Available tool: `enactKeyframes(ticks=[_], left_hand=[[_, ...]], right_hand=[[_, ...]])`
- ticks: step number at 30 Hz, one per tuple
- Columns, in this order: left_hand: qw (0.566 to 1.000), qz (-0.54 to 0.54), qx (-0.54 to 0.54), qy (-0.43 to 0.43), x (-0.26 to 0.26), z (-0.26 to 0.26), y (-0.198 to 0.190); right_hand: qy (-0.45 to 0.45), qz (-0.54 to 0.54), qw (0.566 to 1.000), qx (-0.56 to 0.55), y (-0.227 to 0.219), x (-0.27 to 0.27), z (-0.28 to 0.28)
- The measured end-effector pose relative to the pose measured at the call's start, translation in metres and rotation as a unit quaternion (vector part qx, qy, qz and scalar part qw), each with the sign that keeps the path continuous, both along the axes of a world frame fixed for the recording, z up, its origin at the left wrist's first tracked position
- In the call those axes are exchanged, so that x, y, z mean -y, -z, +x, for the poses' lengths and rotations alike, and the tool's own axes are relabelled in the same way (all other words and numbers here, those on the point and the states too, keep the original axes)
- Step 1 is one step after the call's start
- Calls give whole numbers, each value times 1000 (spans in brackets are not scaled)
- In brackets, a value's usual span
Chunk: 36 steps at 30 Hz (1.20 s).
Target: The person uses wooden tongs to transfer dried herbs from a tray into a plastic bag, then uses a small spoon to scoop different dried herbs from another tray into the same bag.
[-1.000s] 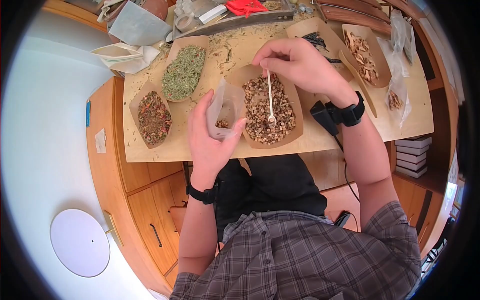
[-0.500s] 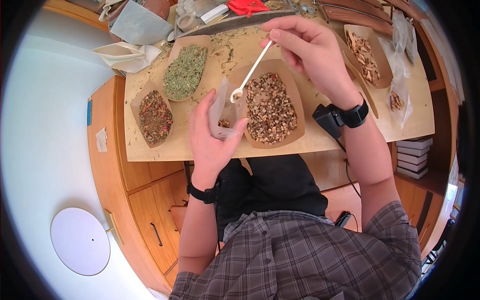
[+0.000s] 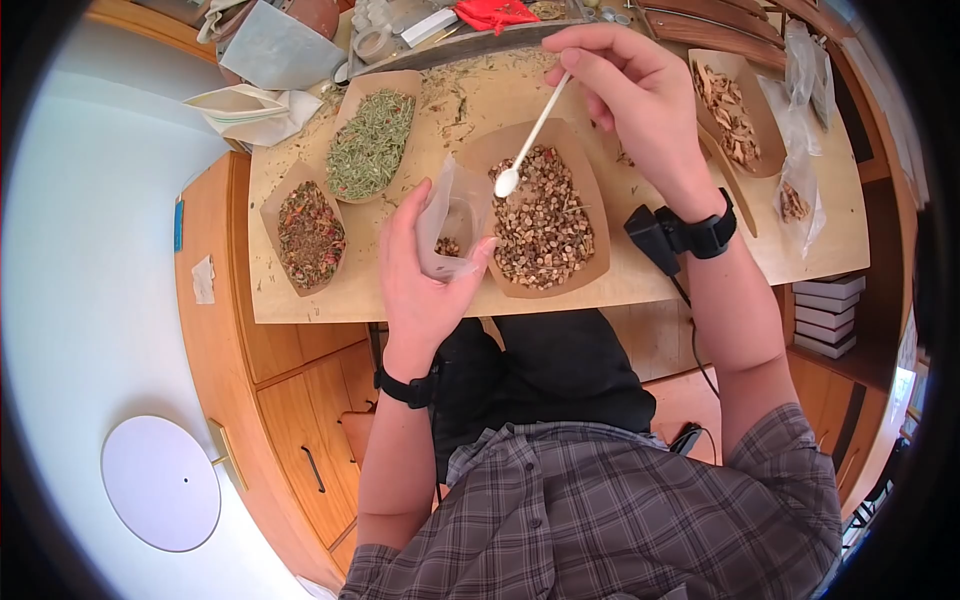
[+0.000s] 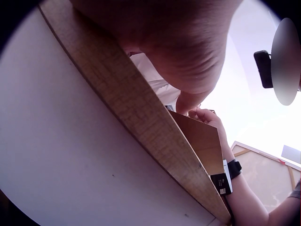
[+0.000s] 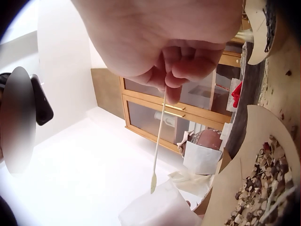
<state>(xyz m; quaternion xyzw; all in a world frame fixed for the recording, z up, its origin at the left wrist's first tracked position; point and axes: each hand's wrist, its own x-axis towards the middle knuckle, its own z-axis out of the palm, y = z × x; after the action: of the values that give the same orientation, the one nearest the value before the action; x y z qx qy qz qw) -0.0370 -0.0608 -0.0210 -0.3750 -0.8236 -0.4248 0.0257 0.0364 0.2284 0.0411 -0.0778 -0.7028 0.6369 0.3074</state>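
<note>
My left hand (image 3: 420, 265) grips a translucent plastic bag (image 3: 437, 225), thumb on one side and fingers on the other, its mouth held open. A few small brown pieces (image 3: 447, 246) lie at the bottom of the bag. The right hand (image 3: 640, 105) pinches the thin handle of a small white spoon (image 3: 535, 135) between thumb and fingers. Its bowl (image 3: 507, 182) points down, plain white, over the near-left part of a brown paper tray (image 3: 592, 265) of chopped dried brown herb pieces (image 3: 545, 220). In the right wrist view, the spoon (image 5: 157, 146) hangs tip-down above the bag (image 5: 160, 205).
Left of the bag stand paper trays of green dried herb (image 3: 370, 145) and reddish mixed herb (image 3: 310, 235). On the right are a tray of pale slices (image 3: 727, 115), a wooden tool (image 3: 735, 185) and a plastic bag (image 3: 797, 180). A wooden tray (image 3: 480, 48) with clutter stands behind.
My right hand lifted the spoon from the brown pieces and brought it over the bag with bits in its bowl. Now it has shifted right, its bowl plain white. The left hand stayed put.
</note>
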Motion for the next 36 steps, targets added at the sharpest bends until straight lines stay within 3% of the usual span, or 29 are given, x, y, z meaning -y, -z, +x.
enactKeyframes(ticks=[3,5,6,9,15,21,27,36], left_hand=[[1000,1,0,1,0,0,0],[1000,1,4,0,0,0,1],[1000,2,7,0,0,0,1],[1000,1,5,-2,0,1,0],[1000,3,-6,1,-1,0,-1],[1000,7,-2,5,0,0,0],[999,25,43,-5,-2,2,0],[1000,2,3,3,0,0,0]], right_hand=[[28,47,998,-8,11,-1,-4],[65,198,978,18,16,1,-6],[65,198,978,18,14,2,-4],[-14,226,964,141,5,7,0],[-111,195,963,153,12,8,-1],[-143,147,967,151,14,3,-4],[-138,157,963,168,12,2,-5],[-158,107,967,170,11,-1,-5]])
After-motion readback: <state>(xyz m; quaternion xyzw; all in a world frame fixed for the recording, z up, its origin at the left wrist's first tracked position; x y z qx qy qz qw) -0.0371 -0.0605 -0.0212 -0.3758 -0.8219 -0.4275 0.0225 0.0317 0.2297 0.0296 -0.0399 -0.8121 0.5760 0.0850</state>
